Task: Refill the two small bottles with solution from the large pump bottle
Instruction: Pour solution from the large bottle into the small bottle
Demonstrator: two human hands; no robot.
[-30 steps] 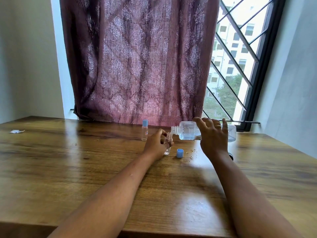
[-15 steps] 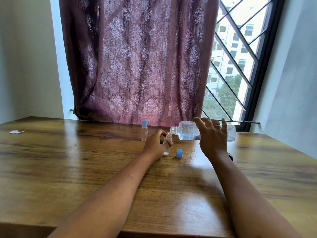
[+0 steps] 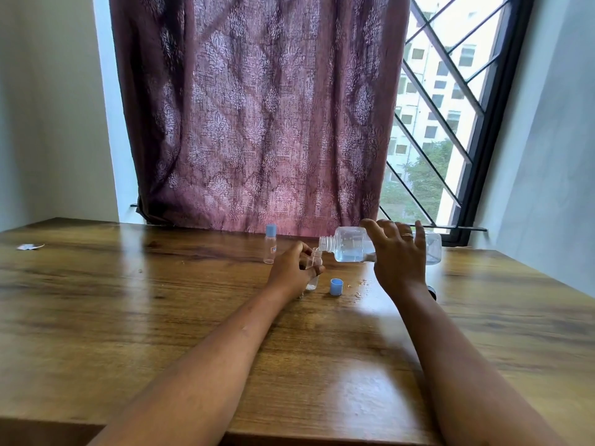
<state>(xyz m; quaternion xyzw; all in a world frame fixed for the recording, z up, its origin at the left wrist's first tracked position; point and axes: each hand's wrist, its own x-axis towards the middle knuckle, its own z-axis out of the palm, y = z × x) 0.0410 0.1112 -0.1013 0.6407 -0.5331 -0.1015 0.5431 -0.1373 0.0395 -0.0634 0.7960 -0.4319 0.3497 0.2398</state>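
Mid-frame, fingers (image 3: 373,225) of the right hand (image 3: 397,255) grasp the tipped large bottle (image 3: 352,244), mouth just over the small bottle (image 3: 314,263) clasped by the left hand (image 3: 291,268); tilting further could likely overshoot that narrow neck, wetting the tabletop (image 3: 161,317).

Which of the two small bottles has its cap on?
The free-standing small bottle beyond the left hand: blue cap on. The held small bottle is uncapped.

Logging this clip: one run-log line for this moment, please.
pouring; left hand grips open small bottle; right hand tips large bottle; loose cap on table
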